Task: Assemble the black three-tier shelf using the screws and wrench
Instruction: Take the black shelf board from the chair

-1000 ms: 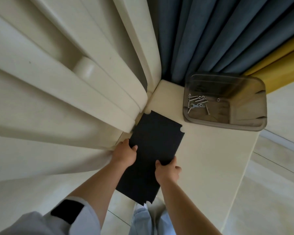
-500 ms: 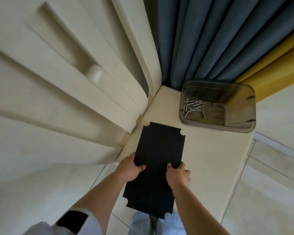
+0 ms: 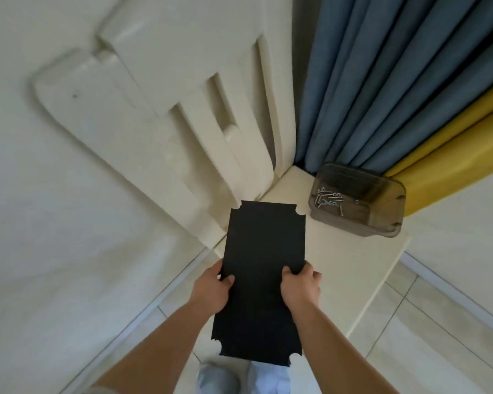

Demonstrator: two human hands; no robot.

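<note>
A flat black shelf panel (image 3: 264, 245) with notched corners is held in the air over the near corner of a cream table (image 3: 350, 268). My left hand (image 3: 212, 288) grips its left edge, thumb on top. On the opposite edge my right hand (image 3: 300, 282) grips the same way. A brownish clear plastic bin (image 3: 382, 223) stands at the table's far side. Inside it lie several silver screws (image 3: 332, 196) and a small wrench (image 3: 326, 203).
A cream padded headboard (image 3: 182, 137) and bed surface fill the left. Blue curtains (image 3: 382, 81) and a yellow curtain (image 3: 453, 155) hang behind the table. Tiled floor (image 3: 424, 336) lies to the right; my legs and a shoe show below the panel.
The panel has come out from beside the headboard toward me and now hangs fully in view, both hands still gripping its edges. My view has swung left and up.
</note>
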